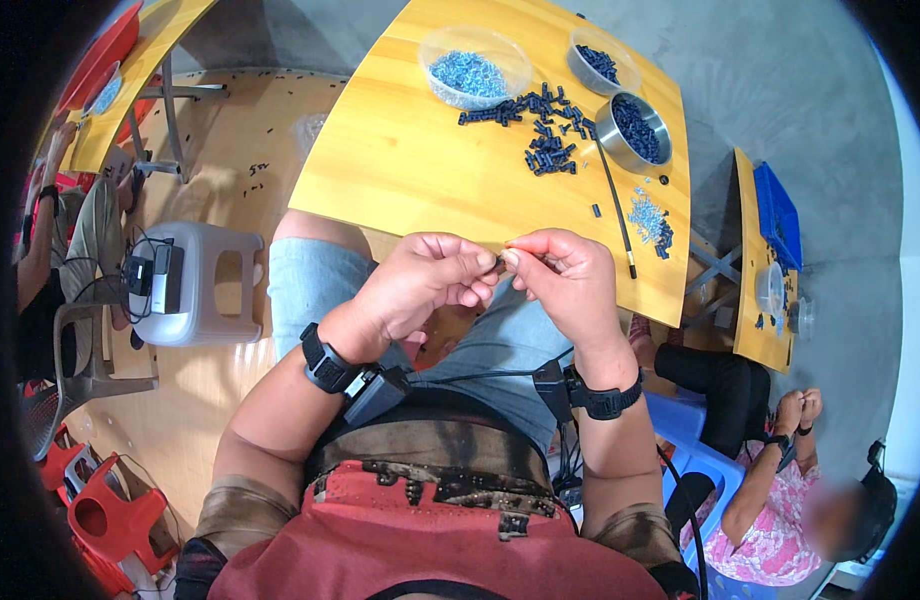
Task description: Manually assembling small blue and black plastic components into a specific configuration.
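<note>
My left hand [430, 278] and my right hand [570, 278] meet over my lap, just off the near edge of the yellow table [380, 150]. Thumb and fingertips of each are pinched together on a small dark piece [500, 263] between them; the fingers mostly cover it, so its kind cannot be made out. Beyond the hands lies a loose pile of short black plastic pieces [550, 158]. To the right rests a thin black rod [617, 212], beside a small heap of light-blue clear bits [644, 214].
At the table's far side stand a clear bowl [517, 62] of light-blue bits, another clear bowl [628, 72] of black pieces and a steel cup [610, 130] of black pieces. A grey stool [195, 300] is at left. People sit at tables on both sides.
</note>
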`<control>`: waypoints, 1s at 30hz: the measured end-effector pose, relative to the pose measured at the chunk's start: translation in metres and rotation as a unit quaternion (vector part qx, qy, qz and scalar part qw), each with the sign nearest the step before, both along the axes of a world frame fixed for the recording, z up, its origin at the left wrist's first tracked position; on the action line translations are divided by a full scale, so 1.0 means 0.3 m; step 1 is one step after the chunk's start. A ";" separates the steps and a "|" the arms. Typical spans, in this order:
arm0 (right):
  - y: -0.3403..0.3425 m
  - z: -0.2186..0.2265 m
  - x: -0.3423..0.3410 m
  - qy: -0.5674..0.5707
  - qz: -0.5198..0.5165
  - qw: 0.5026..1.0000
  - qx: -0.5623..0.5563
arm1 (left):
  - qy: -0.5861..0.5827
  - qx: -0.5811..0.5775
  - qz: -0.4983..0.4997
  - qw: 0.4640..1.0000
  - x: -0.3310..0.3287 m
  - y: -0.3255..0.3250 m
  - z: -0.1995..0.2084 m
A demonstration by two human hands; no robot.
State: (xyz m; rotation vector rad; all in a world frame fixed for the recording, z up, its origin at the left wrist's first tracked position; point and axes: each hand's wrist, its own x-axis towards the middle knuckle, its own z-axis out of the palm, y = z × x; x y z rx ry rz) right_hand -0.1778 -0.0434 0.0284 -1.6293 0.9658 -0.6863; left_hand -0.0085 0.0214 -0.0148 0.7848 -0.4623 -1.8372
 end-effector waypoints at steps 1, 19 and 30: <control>0.001 -0.003 0.000 0.000 -0.002 1.000 0.000 | 0.000 0.001 0.000 1.000 -0.002 0.001 -0.004; 0.057 -0.056 0.042 0.011 -0.020 0.986 -0.163 | -0.119 -0.017 0.075 0.990 -0.023 0.000 -0.001; 0.075 -0.080 0.058 0.141 -0.036 0.942 -0.303 | -0.048 0.025 0.095 0.994 -0.051 0.003 0.017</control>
